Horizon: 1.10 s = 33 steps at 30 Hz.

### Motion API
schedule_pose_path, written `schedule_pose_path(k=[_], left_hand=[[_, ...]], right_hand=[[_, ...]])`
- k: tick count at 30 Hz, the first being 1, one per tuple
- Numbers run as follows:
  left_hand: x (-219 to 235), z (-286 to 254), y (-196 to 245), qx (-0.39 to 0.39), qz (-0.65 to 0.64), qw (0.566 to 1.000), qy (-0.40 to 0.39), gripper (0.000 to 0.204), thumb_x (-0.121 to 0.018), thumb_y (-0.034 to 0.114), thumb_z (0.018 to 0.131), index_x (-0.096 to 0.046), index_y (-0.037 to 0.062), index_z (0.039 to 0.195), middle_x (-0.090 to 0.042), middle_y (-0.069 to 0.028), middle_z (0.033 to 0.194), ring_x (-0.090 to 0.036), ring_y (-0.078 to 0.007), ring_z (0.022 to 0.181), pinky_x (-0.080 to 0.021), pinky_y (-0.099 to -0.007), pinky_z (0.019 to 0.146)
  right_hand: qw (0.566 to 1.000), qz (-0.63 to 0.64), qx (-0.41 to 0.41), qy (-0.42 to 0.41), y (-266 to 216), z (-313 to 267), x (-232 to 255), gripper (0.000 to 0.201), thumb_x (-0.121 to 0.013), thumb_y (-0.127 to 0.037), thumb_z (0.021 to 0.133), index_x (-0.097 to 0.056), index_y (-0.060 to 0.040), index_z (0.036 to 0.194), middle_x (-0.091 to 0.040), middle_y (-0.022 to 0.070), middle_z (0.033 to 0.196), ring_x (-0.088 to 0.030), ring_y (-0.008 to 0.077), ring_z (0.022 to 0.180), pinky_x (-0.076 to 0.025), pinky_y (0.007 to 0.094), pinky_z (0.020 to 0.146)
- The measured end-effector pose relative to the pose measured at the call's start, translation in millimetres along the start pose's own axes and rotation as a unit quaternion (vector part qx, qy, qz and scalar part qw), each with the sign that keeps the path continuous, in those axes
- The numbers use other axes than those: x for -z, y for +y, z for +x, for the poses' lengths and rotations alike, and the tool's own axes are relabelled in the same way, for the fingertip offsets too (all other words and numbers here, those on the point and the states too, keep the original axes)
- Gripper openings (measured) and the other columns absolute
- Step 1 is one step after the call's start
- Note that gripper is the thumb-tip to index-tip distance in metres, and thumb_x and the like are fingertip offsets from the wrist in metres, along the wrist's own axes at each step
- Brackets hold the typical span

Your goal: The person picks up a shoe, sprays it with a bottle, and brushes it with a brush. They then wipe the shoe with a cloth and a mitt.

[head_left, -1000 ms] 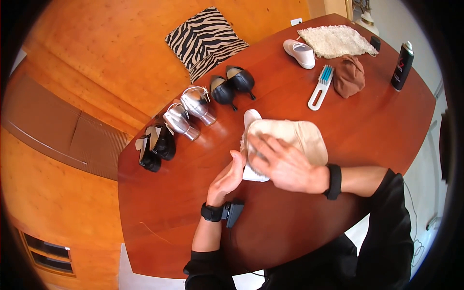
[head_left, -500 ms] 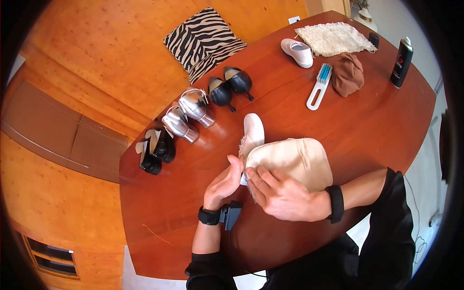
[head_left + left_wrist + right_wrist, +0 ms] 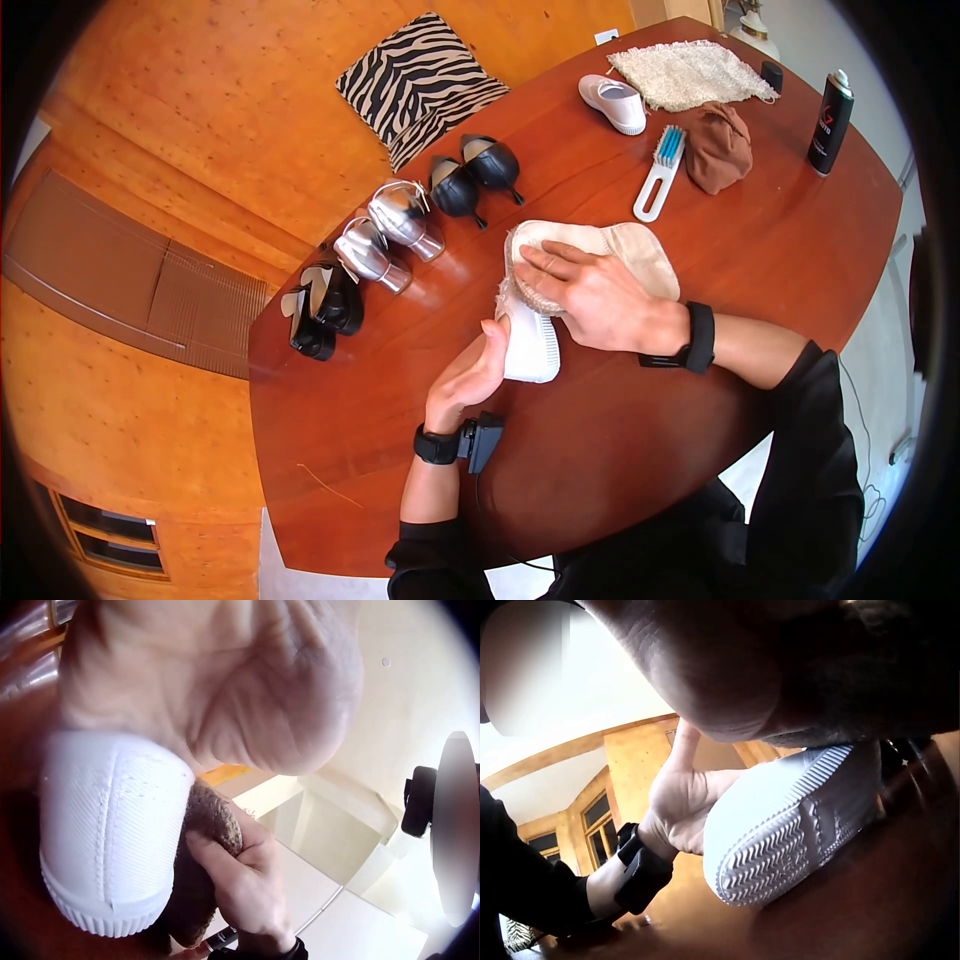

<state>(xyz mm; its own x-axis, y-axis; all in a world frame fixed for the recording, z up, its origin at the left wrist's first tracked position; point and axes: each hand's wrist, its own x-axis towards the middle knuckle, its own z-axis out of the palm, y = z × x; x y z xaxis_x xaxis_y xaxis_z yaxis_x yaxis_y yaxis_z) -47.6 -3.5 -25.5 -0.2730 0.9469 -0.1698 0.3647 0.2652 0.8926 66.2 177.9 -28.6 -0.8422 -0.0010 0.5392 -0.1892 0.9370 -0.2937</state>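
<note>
In the head view, my left hand [image 3: 470, 378] holds a white shoe [image 3: 532, 350] tilted, thumb raised, its other fingers hidden by the shoe. My right hand [image 3: 610, 300] grips a beige cloth pad [image 3: 640, 250] with a fuzzy edge and lies over the shoe's far part, which the pad covers. In the left wrist view, the right thumb pinches the pad's dark underside [image 3: 196, 889] beside the white shoe [image 3: 112, 832]. The shoe's ridged sole [image 3: 769, 855] faces the right wrist camera, with my left hand [image 3: 686, 802] behind it.
Along the left edge stand black shoes [image 3: 320, 310], silver heels [image 3: 400, 220] and black heels [image 3: 475, 175]. Farther back lie another white shoe [image 3: 613, 103], a brush [image 3: 660, 175], a brown cloth [image 3: 720, 148] and a cream cloth [image 3: 690, 75]; a spray can [image 3: 830, 125] stands right.
Since half a second ago, my right hand has moved the pad away from my body, over the shoe's far part; the shoe's near end now shows. My left hand has barely moved.
</note>
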Motion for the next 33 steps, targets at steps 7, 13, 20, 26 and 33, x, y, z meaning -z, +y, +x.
schedule_pose_path(k=[7,13,20,26,33], left_hand=[[-4,0,13,-0.005,0.074,0.997,0.01,0.094,0.0,0.069,0.086,-0.027,-0.0041,0.138,-0.045,-0.0164,0.131,-0.041,-0.0258,0.12,-0.028,-0.0326,0.103],[-10,-2,32,-0.033,0.121,0.992,-0.009,0.089,0.0,0.064,0.089,-0.041,-0.0057,0.126,-0.053,-0.0206,0.116,-0.049,-0.0306,0.107,-0.036,-0.0357,0.095],[-2,-5,31,0.069,0.176,0.981,-0.038,0.088,-0.002,0.065,0.088,-0.049,-0.0043,0.114,-0.057,-0.02,0.096,-0.053,-0.0307,0.09,-0.042,-0.0366,0.084],[-10,0,15,-0.026,0.076,0.994,0.072,0.087,-0.011,0.069,0.087,-0.054,-0.0057,0.099,-0.06,-0.02,0.085,-0.054,-0.0311,0.08,-0.043,-0.0384,0.073],[-8,3,12,-0.027,0.069,0.992,0.104,0.084,-0.011,0.066,0.09,-0.053,-0.0054,0.102,-0.059,-0.0188,0.089,-0.054,-0.0304,0.08,-0.043,-0.0388,0.075]], right_hand=[[0.999,0.011,0.031,0.014,13,2,-1,0.049,-0.061,0.0,0.064,-0.057,-0.003,0.114,-0.053,0.0153,0.126,-0.049,0.0277,0.119,-0.046,0.0341,0.093],[0.988,-0.12,0.093,0.036,0,1,4,0.039,-0.059,-0.009,0.069,-0.06,-0.001,0.107,-0.055,0.0155,0.122,-0.05,0.0313,0.116,-0.044,0.0354,0.094],[0.983,-0.151,0.103,-0.005,-43,-16,18,0.041,-0.057,-0.015,0.068,-0.059,0.0088,0.102,-0.056,0.024,0.111,-0.056,0.0323,0.098,-0.05,0.0343,0.081],[0.971,-0.197,0.127,-0.054,-67,-34,21,0.041,-0.056,-0.015,0.068,-0.062,0.0116,0.099,-0.059,0.0288,0.103,-0.059,0.0341,0.09,-0.052,0.0349,0.074],[0.971,-0.225,0.064,0.04,-32,-10,5,0.03,-0.055,-0.013,0.07,-0.059,0.009,0.09,-0.058,0.0232,0.097,-0.056,0.0273,0.085,-0.049,0.0299,0.069]])
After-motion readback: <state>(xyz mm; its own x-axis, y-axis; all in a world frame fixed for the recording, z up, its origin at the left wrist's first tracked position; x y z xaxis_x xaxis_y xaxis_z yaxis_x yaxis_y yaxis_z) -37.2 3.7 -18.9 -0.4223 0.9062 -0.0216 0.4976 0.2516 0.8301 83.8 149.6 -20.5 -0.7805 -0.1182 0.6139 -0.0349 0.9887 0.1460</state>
